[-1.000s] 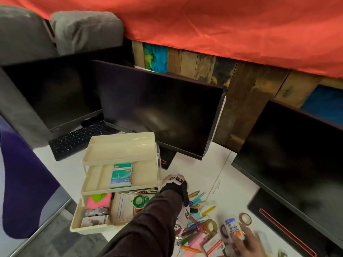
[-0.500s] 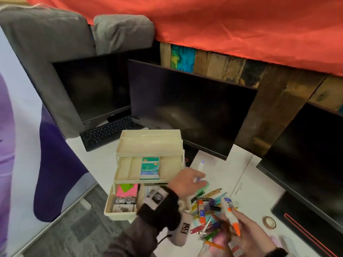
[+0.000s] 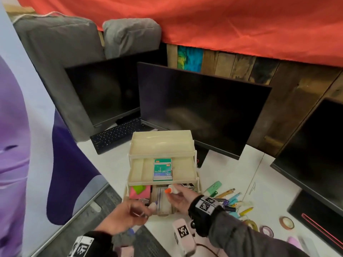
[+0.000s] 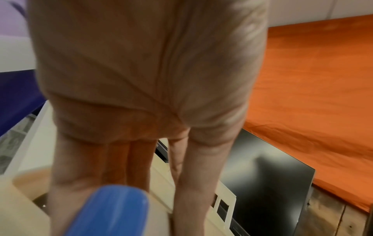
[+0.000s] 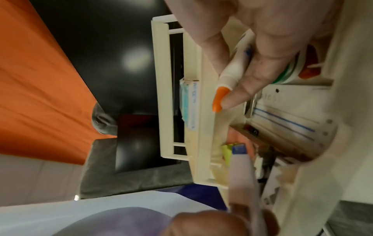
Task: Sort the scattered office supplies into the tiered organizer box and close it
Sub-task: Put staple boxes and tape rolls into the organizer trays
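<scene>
The cream tiered organizer (image 3: 161,143) stands open on the white desk, its tiers stepped out. A green staple box (image 3: 163,169) lies in the middle tier. Pink sticky notes (image 3: 140,191) sit in the bottom tier. My right hand (image 3: 175,193) pinches a white glue bottle with an orange tip (image 3: 171,191) (image 5: 228,78) just above the bottom tier. My left hand (image 3: 146,210) holds a white stick with a blue cap (image 3: 153,206) (image 4: 113,212) at the organizer's front edge. Several pens and highlighters (image 3: 230,199) lie scattered to the right.
Three dark monitors (image 3: 200,112) stand behind and beside the organizer, with a black keyboard (image 3: 118,134) at the back left. Tape rolls (image 3: 286,222) lie on the desk at the right. The desk edge drops to grey carpet (image 3: 104,206) at the left.
Both hands moved from the pile of pens to the front of the organizer. The right hand carried the glue bottle there, and the left brought the blue-capped stick.
</scene>
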